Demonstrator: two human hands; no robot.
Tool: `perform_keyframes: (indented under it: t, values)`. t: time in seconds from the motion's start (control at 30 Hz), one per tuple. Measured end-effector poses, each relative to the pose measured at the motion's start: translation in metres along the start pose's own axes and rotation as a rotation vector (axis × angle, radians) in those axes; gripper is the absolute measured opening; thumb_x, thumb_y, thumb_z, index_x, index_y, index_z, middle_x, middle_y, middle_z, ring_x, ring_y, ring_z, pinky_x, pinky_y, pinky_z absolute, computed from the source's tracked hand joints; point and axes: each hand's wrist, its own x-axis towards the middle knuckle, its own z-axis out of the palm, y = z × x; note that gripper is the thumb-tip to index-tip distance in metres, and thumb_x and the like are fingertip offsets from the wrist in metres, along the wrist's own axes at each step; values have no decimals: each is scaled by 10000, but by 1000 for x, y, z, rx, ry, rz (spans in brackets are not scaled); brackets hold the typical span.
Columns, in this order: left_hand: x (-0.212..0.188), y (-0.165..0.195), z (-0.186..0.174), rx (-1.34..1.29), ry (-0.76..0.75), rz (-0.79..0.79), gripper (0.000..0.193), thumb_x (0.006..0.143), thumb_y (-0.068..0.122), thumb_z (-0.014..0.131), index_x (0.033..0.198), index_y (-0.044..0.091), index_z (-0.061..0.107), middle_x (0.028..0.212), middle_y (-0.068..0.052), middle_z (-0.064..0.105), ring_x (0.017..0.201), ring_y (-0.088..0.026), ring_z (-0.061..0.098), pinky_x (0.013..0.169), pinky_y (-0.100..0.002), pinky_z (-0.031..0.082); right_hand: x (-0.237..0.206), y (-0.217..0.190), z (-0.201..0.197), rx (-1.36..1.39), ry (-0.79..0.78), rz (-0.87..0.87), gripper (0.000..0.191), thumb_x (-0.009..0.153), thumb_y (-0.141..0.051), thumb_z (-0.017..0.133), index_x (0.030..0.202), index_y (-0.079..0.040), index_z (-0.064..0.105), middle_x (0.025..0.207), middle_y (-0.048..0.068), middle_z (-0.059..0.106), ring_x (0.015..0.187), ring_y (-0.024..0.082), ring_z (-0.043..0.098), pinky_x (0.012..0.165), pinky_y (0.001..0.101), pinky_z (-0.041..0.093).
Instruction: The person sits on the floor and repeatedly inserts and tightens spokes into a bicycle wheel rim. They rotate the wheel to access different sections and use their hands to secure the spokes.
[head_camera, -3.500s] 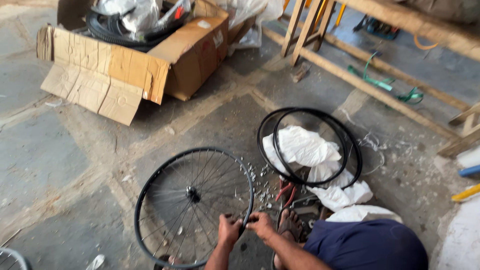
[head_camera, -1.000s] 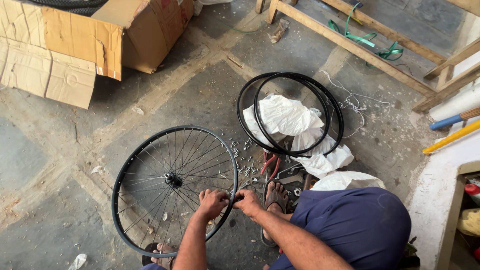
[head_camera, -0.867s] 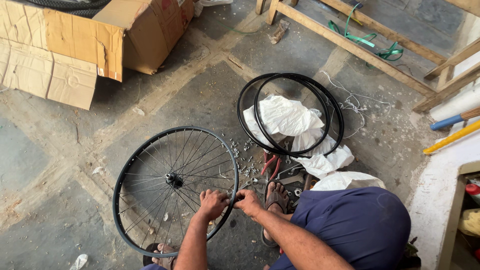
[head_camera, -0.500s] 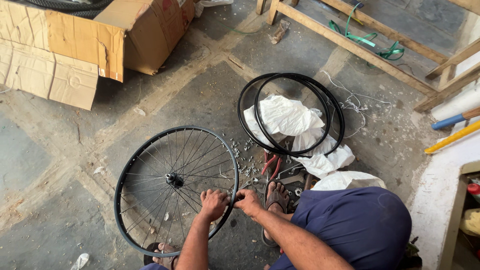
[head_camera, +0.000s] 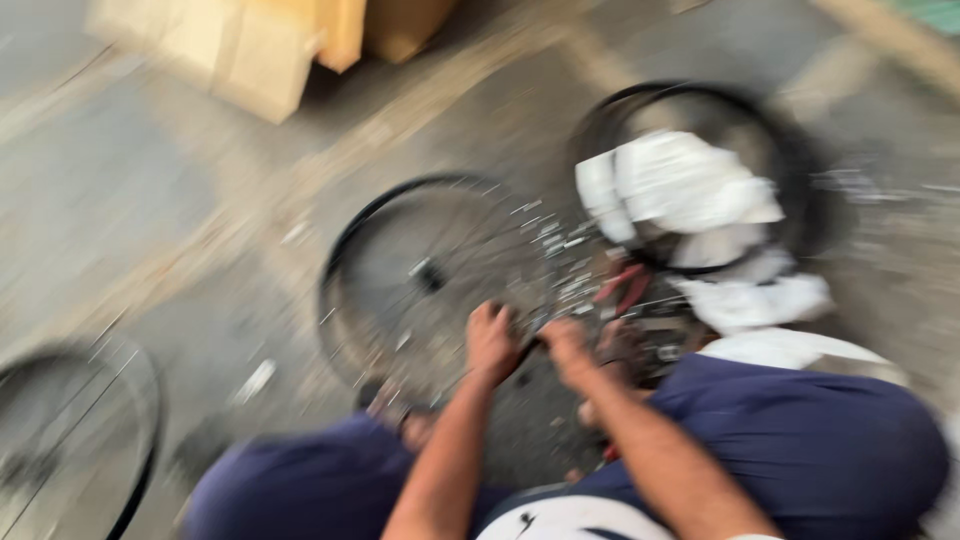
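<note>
1. Left hand (head_camera: 492, 338) and right hand (head_camera: 566, 348) are both curled around the near edge of the spoked wheel (head_camera: 430, 275), centre frame.
2. Rim work seems underway.
3. Blurred; a steady grip matters next.

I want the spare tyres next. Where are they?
Head view, upper right: black tyres lie on the floor under white wrapping, just beyond the spoked wheel.
</note>
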Motion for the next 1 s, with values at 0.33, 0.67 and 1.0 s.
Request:
perform_keyframes:
  t: [0.33,0.67,1.0]
  values:
    - [-14,-13,-13,-187,6,-1031,552,802,313,795,1284,112,617,1158,-190,708,1182,-372,633,1022,-451,479,-1,9,23,759,40,1009,203,821,-97,826,955,-38,684,867,21,692,677,129,637,571,284,515]
    - [-39,-22,-17,-77,-282,-703,360,848,348,669,1098,98,733,1142,-181,731,1108,-369,681,942,-449,530,3,23,26,707,132,933,260,804,-66,848,1003,9,699,903,53,692,712,154,644,584,293,520]
    - [-19,-5,-17,-310,-291,-770,413,830,279,769,1126,25,633,1095,-212,717,1065,-346,690,883,-432,532,41,38,11,737,-4,929,196,873,-125,830,1007,-26,726,903,20,687,723,156,640,620,307,511]
